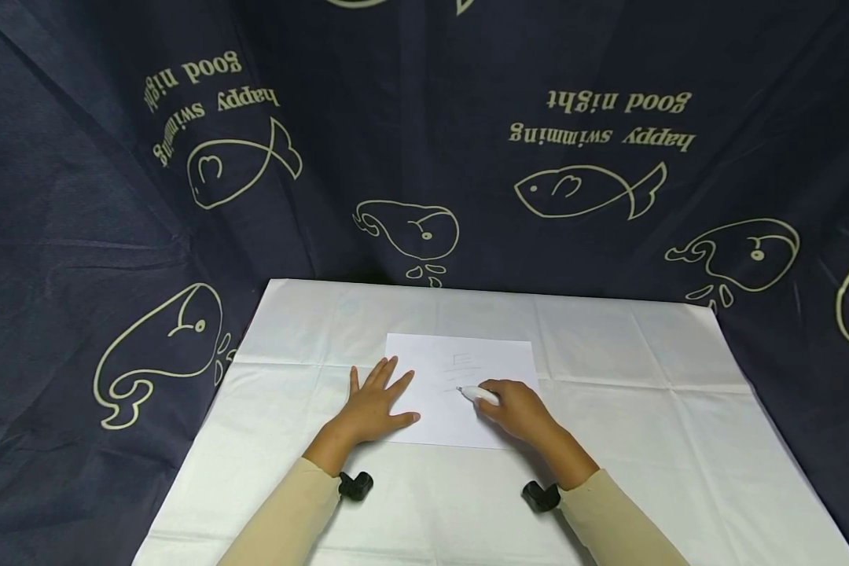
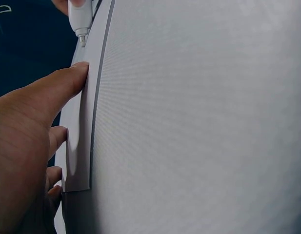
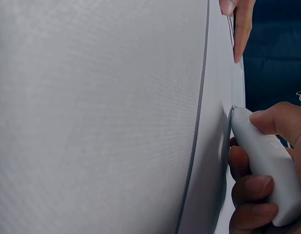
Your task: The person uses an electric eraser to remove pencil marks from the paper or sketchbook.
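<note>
A white sheet of paper point(image 1: 424, 428) lies on the white-covered table, with thin drawn lines and a small box shape in its upper middle. My left hand point(image 1: 369, 410) rests with spread fingers over the paper's left edge. In my right hand point(image 1: 518, 410) I grip a white correction pen point(image 1: 479, 395) with a narrow metal tip. Its tip points left and meets the paper near the lowest lines. The right wrist view shows the thumb and curled fingers around the thick body of the correction pen point(image 3: 267, 161). In the left wrist view, the thumb point(image 2: 67, 83) touches the paper.
White cloth with fold creases covers the table point(image 1: 608, 440). A dark blue curtain point(image 1: 424, 141) printed with fish, whales and lettering hangs behind it and along the sides. Black wrist devices sit at the left cuff point(image 1: 356, 486) and the right cuff point(image 1: 541, 497).
</note>
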A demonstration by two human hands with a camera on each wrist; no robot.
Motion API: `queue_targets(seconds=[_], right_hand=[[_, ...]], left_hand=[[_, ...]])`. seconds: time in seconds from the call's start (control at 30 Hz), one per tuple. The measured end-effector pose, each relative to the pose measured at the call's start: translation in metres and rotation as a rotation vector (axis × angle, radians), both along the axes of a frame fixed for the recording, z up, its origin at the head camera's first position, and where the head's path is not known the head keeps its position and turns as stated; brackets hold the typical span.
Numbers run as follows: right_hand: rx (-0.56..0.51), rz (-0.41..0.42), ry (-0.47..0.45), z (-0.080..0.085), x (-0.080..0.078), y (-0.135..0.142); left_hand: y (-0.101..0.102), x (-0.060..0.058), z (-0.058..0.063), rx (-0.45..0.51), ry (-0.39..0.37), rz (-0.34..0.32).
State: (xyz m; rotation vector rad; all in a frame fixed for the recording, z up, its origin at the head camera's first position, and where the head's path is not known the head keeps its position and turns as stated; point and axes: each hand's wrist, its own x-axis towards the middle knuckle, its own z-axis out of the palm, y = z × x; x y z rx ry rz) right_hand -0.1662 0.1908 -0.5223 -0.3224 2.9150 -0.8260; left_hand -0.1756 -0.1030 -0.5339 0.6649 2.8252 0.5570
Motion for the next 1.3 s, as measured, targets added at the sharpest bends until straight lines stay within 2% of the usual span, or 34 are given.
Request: queue_targets(seconds=[0.1, 0.33, 0.6, 0.87, 1.1, 1.3], right_hand=[[0.004, -0.02, -0.002, 0.0002, 0.0002, 0.001], [-0.004, 0.009, 0.001, 0.0011, 0.0008, -0.0002], [0.004, -0.02, -0.004, 0.0006, 0.0009, 0.0005], [-0.003, -0.001, -0.007, 0.0028, 0.0016, -0.003], [0.016, -0.019, 0.008, 0.004, 0.0014, -0.0033], [0.011, 0.005, 0.013, 0.0054, 0.0014, -0.0045]], left_hand=[[0.0, 0.0001, -0.0003, 0.003, 0.002, 0.002], [-0.0005, 0.0, -0.0018, 0.016, 0.004, 0.003], [-0.0001, 0.0002, -0.0012, 0.004, 0.004, 0.001], [-0.0003, 0.0, 0.0002, 0.009, 0.002, 0.0], [-0.0005, -0.0003, -0.0007, -0.001, 0.002, -0.001], [-0.0007, -0.0007, -0.0005, 0.008, 0.001, -0.002]])
